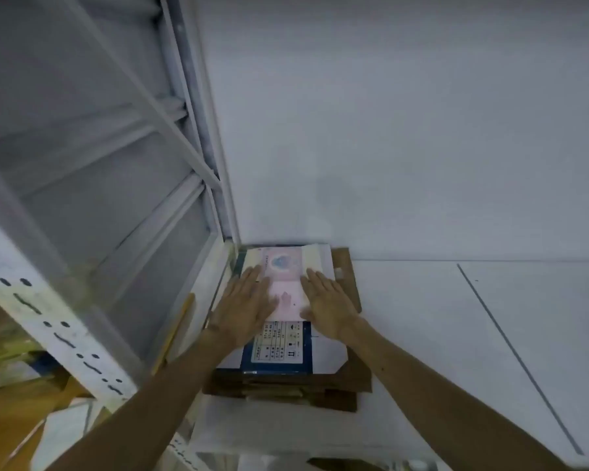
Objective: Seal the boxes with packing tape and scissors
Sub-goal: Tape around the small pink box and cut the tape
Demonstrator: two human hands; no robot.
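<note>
White wall (405, 130) backs a white tabletop (456, 334); a grey metal rack (92, 147) stands at left. The stack of flattened boxes (286, 385) lies in the corner beside the rack. Left hand (249, 307) and right hand (330, 307): each grip fully open, palm flat on the stack, grasping nothing.

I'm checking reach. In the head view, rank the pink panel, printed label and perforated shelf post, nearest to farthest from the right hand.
1. Pink panel, touched by the right hand.
2. Printed label, just left of its wrist, nearer the person.
3. Perforated shelf post, far left, beyond the left hand.
</note>
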